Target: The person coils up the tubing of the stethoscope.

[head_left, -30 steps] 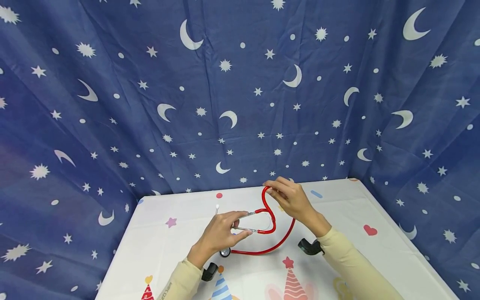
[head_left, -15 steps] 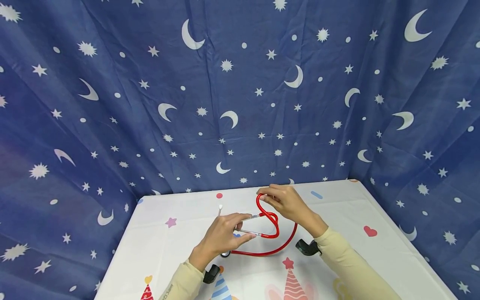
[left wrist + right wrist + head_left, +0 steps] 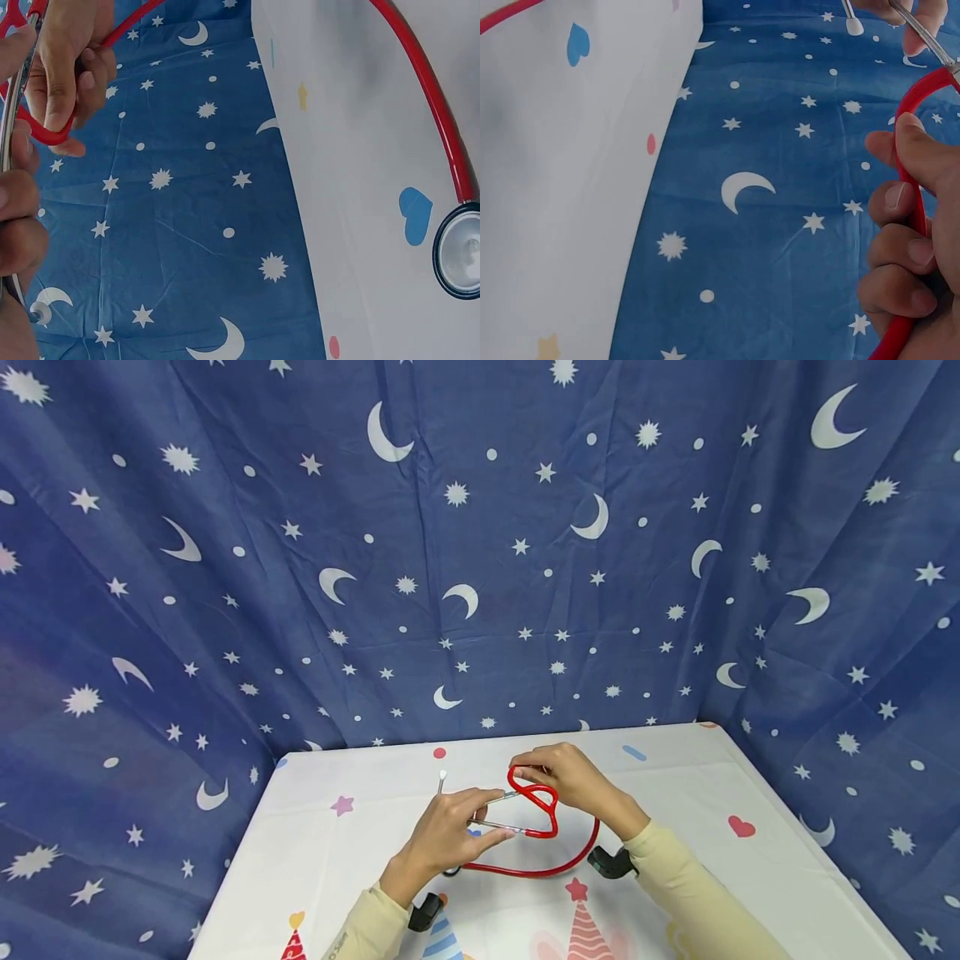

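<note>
A red stethoscope (image 3: 557,817) is stretched between both hands above the table. My left hand (image 3: 444,831) pinches its metal ear tubes between thumb and fingers, and one white ear tip (image 3: 442,775) pokes up behind that hand. My right hand (image 3: 573,777) grips the red tubing (image 3: 917,206), fingers curled round it, with a bent loop of tube by the fingertips. From there the tube sweeps down and back left to the round chest piece (image 3: 461,251), which lies at the table surface. In the head view the left hand mostly hides the chest piece.
A white tablecloth (image 3: 675,793) printed with party hats, hearts and stars covers the table. Behind and at both sides hangs a blue curtain (image 3: 480,568) with moons and stars. Black wrist devices sit on the left wrist (image 3: 426,912) and the right wrist (image 3: 611,862).
My right hand has come down and slightly left, toward the left hand, folding the red tubing into a tighter loop. The left hand has shifted slightly right, still holding the ear tubes.
</note>
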A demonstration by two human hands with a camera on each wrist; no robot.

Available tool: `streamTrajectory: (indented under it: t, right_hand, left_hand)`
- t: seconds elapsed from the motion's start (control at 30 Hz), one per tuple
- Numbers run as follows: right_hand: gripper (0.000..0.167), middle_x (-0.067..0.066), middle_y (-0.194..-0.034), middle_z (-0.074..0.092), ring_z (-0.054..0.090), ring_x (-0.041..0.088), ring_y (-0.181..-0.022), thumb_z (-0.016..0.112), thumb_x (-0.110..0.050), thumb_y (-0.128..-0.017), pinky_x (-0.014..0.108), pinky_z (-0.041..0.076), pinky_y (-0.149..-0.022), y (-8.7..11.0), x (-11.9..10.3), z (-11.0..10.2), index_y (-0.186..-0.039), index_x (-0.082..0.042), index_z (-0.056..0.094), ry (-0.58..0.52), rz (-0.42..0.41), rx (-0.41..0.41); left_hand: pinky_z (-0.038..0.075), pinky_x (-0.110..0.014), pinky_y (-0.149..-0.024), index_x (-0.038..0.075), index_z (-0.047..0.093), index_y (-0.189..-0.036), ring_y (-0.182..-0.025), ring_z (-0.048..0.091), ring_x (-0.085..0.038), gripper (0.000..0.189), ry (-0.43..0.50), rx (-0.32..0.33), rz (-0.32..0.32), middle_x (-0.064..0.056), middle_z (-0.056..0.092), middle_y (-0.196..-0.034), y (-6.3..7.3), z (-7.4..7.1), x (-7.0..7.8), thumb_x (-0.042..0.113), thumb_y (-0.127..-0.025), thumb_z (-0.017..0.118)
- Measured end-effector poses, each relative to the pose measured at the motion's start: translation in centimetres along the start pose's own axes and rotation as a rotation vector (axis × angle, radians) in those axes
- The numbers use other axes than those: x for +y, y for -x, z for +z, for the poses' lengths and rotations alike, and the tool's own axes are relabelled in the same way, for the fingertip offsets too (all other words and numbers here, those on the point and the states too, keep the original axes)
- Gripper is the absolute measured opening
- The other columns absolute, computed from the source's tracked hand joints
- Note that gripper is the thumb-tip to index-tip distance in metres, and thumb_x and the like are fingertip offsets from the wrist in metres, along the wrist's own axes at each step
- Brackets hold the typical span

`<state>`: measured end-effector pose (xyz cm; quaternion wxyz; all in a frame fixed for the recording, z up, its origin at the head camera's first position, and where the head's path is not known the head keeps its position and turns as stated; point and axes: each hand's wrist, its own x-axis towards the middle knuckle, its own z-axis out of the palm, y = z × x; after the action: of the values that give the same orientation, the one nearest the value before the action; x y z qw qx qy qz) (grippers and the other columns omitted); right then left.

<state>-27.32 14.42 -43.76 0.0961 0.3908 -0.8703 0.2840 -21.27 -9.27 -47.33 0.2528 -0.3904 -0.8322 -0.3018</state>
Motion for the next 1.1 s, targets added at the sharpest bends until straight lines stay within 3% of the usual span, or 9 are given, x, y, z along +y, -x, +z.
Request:
streamTrajectory:
  t: [0.17, 0.33, 0.43, 0.57, 0.63, 0.7, 0.8, 0.9, 1.1]
  right_hand:
    - [0.022, -0.002, -0.098, 0.076, 0.070, 0.009, -0.084, 0.067, -0.024, -0.093, 0.018, 0.056, -0.074, 0.3, 0.2, 0.8, -0.111, -0.014, 0.075, 0.003, 0.044, -0.025]
    - [0.021, -0.005, -0.093, 0.075, 0.068, 0.007, -0.080, 0.066, -0.026, -0.094, 0.023, 0.057, -0.075, 0.5, 0.2, 1.5, -0.109, -0.016, 0.075, 0.000, 0.034, -0.009]
    - [0.019, -0.003, -0.094, 0.076, 0.070, 0.012, -0.083, 0.069, -0.015, -0.091, 0.029, 0.058, -0.079, 0.6, 0.1, 1.7, -0.110, -0.014, 0.075, 0.001, 0.038, 0.006]
    - [0.033, 0.000, -0.094, 0.076, 0.072, 0.017, -0.084, 0.069, 0.007, -0.083, 0.032, 0.059, -0.078, 0.8, -0.1, 2.2, -0.108, -0.012, 0.075, 0.025, 0.089, 0.030]
    - [0.021, 0.000, -0.079, 0.074, 0.067, 0.013, -0.070, 0.069, 0.002, -0.086, 0.027, 0.057, -0.068, 1.0, -0.4, 2.6, -0.099, -0.013, 0.076, 0.045, 0.121, 0.041]
    - [0.007, -0.004, -0.062, 0.066, 0.056, 0.008, -0.057, 0.069, -0.013, -0.091, 0.021, 0.050, -0.058, 1.3, -0.7, 3.0, -0.087, -0.013, 0.075, 0.055, 0.143, 0.056]
    - [0.033, -0.009, -0.048, 0.047, 0.038, 0.003, -0.048, 0.066, -0.034, -0.094, 0.018, 0.038, -0.049, 1.7, -1.2, 3.5, -0.066, -0.015, 0.064, 0.074, 0.176, 0.086]
    - [0.039, -0.010, -0.051, 0.050, 0.038, 0.000, -0.048, 0.065, -0.033, -0.095, 0.017, 0.037, -0.048, 2.2, -1.6, 4.0, -0.061, -0.014, 0.057, 0.079, 0.191, 0.113]
    - [0.014, -0.006, -0.064, 0.063, 0.046, -0.001, -0.055, 0.065, -0.021, -0.095, 0.016, 0.042, -0.053, 3.0, -1.9, 5.1, -0.102, -0.010, 0.071, 0.056, 0.155, 0.089]
  left_hand:
    - [0.032, -0.005, -0.056, 0.010, 0.072, -0.112, -0.057, 0.045, -0.002, 0.047, 0.016, 0.050, 0.017, 0.005, 0.056, -0.066, 0.2, 0.3, -0.2, 0.036, -0.075, 0.085]
    - [0.036, -0.006, -0.058, 0.009, 0.072, -0.113, -0.061, 0.043, 0.002, 0.049, 0.038, 0.057, -0.001, 0.006, 0.054, -0.067, 0.4, 0.5, -0.2, 0.033, -0.073, 0.085]
    - [0.036, -0.005, -0.057, 0.009, 0.072, -0.113, -0.061, 0.044, 0.001, 0.049, 0.028, 0.071, -0.011, 0.008, 0.054, -0.068, 0.4, 0.4, -0.2, 0.033, -0.073, 0.085]
    - [0.034, -0.005, -0.055, 0.009, 0.071, -0.114, -0.059, 0.042, 0.001, 0.050, 0.027, 0.115, -0.039, 0.008, 0.055, -0.068, 0.4, 0.3, -0.2, 0.030, -0.071, 0.086]
    - [0.035, -0.006, -0.054, 0.008, 0.070, -0.115, -0.059, 0.042, 0.001, 0.050, 0.049, 0.133, -0.053, 0.008, 0.055, -0.068, 0.3, 0.2, -0.2, 0.027, -0.072, 0.086]
    - [0.035, -0.006, -0.053, 0.006, 0.070, -0.116, -0.058, 0.042, 0.001, 0.050, 0.073, 0.147, -0.066, 0.007, 0.055, -0.068, 0.3, 0.2, -0.3, 0.024, -0.072, 0.086]
    - [0.035, -0.006, -0.052, 0.003, 0.070, -0.116, -0.057, 0.042, -0.001, 0.050, 0.103, 0.165, -0.089, 0.006, 0.055, -0.068, 0.3, 0.2, -0.4, 0.020, -0.071, 0.086]
    - [0.034, -0.006, -0.052, 0.003, 0.070, -0.116, -0.057, 0.042, -0.002, 0.051, 0.105, 0.174, -0.111, 0.006, 0.055, -0.068, 0.3, 0.3, -0.5, 0.020, -0.072, 0.086]
    - [0.031, -0.006, -0.051, 0.006, 0.069, -0.118, -0.059, 0.035, 0.004, 0.049, 0.076, 0.185, -0.120, 0.008, 0.054, -0.069, 0.5, 0.5, -0.7, 0.020, -0.074, 0.085]
